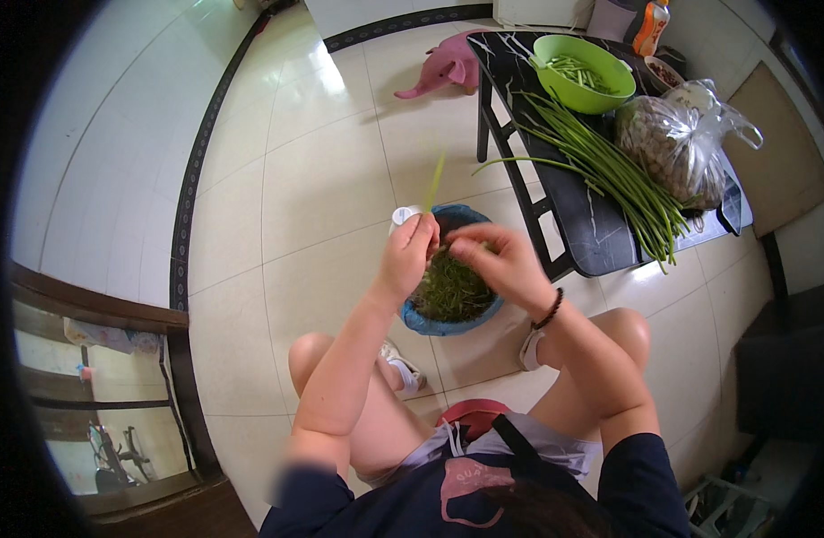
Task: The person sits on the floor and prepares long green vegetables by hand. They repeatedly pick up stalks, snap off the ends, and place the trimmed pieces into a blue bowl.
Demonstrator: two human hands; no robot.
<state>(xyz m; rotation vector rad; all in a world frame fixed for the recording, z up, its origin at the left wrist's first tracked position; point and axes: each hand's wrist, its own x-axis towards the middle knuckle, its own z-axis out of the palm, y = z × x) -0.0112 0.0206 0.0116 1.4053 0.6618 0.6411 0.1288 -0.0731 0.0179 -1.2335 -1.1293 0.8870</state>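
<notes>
My left hand (409,254) grips a thin green stem (436,180), whose paler end sticks up past the fingers. Close to it on the right is my right hand (500,263), with thumb and fingertips drawn together; whether anything sits between them is hidden. Both hands are above a bin lined with a blue plastic bag (440,327). Green trimmings (455,290) fill the bin. Behind my left hand shows a white container with a round cap (402,215). A bundle of long green stems, probably garlic scapes (603,168), lies across the black table (573,218) at the right.
On the table stand a green bowl of cut stem pieces (590,94), a knotted clear bag of brown roundish items (674,151) and an orange bottle (652,28). A pink elephant figure (445,67) stands beside the table leg. Beneath me is a red stool (475,415).
</notes>
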